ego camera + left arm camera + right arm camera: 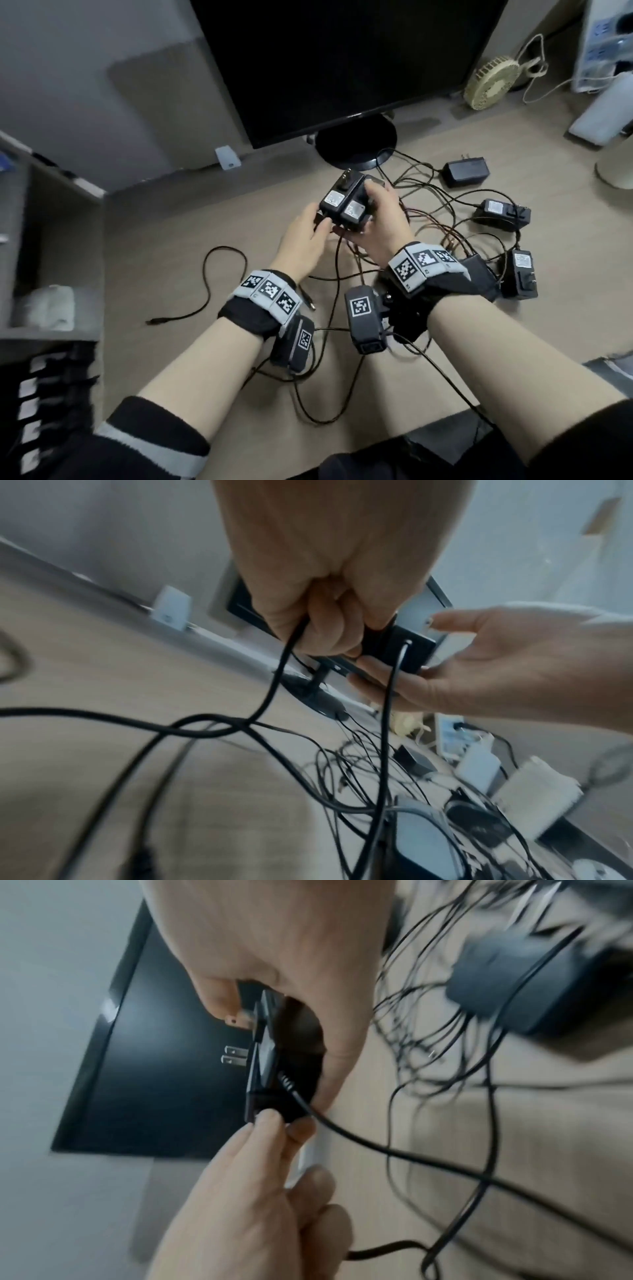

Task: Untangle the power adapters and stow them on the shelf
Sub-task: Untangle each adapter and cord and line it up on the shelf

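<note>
Two black power adapters (344, 202) with white labels are held side by side above the desk, prongs pointing away from me. My left hand (318, 222) pinches their near end, and in the left wrist view the left hand (329, 631) also has a cable (274, 685) running through its curled fingers. My right hand (373, 202) wraps round the adapters (270, 1053) from the right. Their cables hang into a tangle (428, 219). The grey shelf (13, 240) stands at the left.
Three more adapters (466, 171) (501, 214) (519, 274) lie at the right among the cables. A monitor (342, 61) on a round base stands behind. A fan (493, 84) and a power strip (606, 44) sit at the back right. A row of labelled black blocks (37, 404) fills the lower left.
</note>
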Demonstrator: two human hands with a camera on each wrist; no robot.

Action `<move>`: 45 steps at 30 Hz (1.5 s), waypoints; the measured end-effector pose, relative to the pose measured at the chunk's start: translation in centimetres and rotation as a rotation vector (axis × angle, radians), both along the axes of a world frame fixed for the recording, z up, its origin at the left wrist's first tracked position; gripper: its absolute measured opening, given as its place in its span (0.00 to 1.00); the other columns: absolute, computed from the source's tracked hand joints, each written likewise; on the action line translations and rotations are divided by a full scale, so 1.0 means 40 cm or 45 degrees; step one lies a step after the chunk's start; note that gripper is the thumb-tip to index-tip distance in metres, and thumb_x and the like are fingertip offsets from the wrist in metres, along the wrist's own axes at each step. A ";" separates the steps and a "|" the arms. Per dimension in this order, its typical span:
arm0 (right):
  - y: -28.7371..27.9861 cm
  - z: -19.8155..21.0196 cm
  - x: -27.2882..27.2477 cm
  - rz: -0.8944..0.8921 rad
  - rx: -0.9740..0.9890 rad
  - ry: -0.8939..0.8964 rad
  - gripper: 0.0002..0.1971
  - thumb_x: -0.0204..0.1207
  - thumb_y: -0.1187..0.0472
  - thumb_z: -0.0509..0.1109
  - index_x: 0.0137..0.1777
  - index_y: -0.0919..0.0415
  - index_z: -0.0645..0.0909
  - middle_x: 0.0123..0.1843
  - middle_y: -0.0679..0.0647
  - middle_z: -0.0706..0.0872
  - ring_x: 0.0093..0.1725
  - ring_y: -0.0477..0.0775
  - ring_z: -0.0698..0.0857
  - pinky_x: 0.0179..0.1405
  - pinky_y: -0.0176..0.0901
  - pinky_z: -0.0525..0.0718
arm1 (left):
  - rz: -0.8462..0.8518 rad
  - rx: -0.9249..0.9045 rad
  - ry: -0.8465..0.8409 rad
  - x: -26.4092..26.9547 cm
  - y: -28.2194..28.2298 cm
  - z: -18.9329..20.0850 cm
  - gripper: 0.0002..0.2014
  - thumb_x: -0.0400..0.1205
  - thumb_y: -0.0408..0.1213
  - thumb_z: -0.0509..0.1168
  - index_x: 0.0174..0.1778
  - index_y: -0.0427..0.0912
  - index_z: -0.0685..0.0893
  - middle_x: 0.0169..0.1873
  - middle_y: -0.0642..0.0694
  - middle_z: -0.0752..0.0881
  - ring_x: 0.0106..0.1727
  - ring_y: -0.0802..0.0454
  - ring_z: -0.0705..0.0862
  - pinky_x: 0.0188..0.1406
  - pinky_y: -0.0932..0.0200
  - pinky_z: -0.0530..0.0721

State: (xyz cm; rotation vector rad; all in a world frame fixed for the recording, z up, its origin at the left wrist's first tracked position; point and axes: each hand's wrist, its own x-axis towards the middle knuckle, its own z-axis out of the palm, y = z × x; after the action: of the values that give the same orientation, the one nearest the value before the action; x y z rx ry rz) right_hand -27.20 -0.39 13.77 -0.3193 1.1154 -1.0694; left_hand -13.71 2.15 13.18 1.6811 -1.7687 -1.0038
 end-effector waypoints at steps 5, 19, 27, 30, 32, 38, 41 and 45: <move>0.005 0.044 0.121 0.231 0.016 -0.091 0.49 0.57 0.46 0.81 0.77 0.61 0.64 0.61 0.65 0.82 0.57 0.67 0.87 0.46 0.63 0.87 | 0.131 -0.048 0.121 0.106 0.087 0.040 0.20 0.85 0.34 0.57 0.74 0.47 0.67 0.56 0.54 0.79 0.57 0.50 0.80 0.57 0.53 0.78; 0.049 0.139 0.305 0.354 -0.187 0.052 0.33 0.62 0.49 0.80 0.65 0.56 0.73 0.52 0.58 0.86 0.47 0.57 0.87 0.51 0.60 0.88 | 0.468 0.029 0.366 0.155 0.202 0.094 0.45 0.77 0.37 0.71 0.79 0.54 0.44 0.55 0.50 0.82 0.49 0.57 0.84 0.48 0.66 0.82; -0.021 0.210 0.304 0.314 -0.215 0.014 0.46 0.52 0.38 0.81 0.72 0.55 0.73 0.61 0.56 0.88 0.55 0.56 0.89 0.39 0.47 0.88 | 0.712 0.234 0.354 0.227 0.220 0.079 0.18 0.86 0.40 0.57 0.28 0.46 0.72 0.17 0.54 0.75 0.21 0.56 0.75 0.30 0.58 0.75; -0.025 0.157 0.284 0.306 -0.076 0.083 0.53 0.46 0.32 0.81 0.72 0.55 0.72 0.60 0.54 0.88 0.53 0.54 0.90 0.38 0.47 0.88 | 0.758 -0.162 0.125 0.291 0.219 0.135 0.17 0.84 0.39 0.59 0.28 0.38 0.74 0.19 0.46 0.73 0.26 0.48 0.74 0.34 0.54 0.76; -0.015 0.114 0.279 0.431 0.039 0.215 0.54 0.41 0.26 0.78 0.68 0.53 0.76 0.62 0.54 0.87 0.55 0.55 0.88 0.49 0.52 0.87 | 0.627 -0.371 -0.092 0.302 0.207 0.199 0.17 0.82 0.40 0.60 0.31 0.32 0.77 0.23 0.41 0.76 0.29 0.44 0.74 0.33 0.57 0.70; 0.042 0.143 0.339 0.759 -0.450 0.573 0.31 0.79 0.40 0.62 0.76 0.59 0.70 0.75 0.52 0.73 0.74 0.51 0.72 0.72 0.47 0.67 | 0.312 -0.348 -0.426 0.294 0.128 0.271 0.14 0.80 0.43 0.60 0.31 0.43 0.81 0.24 0.50 0.78 0.40 0.40 0.81 0.35 0.57 0.69; 0.057 0.205 0.373 0.936 -0.758 0.487 0.21 0.86 0.50 0.53 0.54 0.59 0.86 0.56 0.52 0.87 0.61 0.50 0.83 0.67 0.43 0.74 | 0.362 -0.358 -0.346 0.316 0.124 0.280 0.14 0.79 0.41 0.58 0.51 0.47 0.90 0.44 0.48 0.91 0.53 0.48 0.86 0.52 0.57 0.80; 0.053 0.229 0.366 1.266 -0.782 0.518 0.23 0.82 0.42 0.57 0.34 0.58 0.76 0.25 0.50 0.78 0.28 0.50 0.80 0.43 0.55 0.83 | 0.359 -0.286 -0.403 0.360 0.130 0.272 0.14 0.74 0.44 0.56 0.38 0.48 0.88 0.35 0.48 0.90 0.44 0.46 0.85 0.48 0.52 0.81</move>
State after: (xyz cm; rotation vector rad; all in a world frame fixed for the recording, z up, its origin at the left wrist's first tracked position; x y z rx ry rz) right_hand -12.55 1.72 22.94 -1.4596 0.7637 -0.4083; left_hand 0.67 7.34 24.08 1.9505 -1.6920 -0.4177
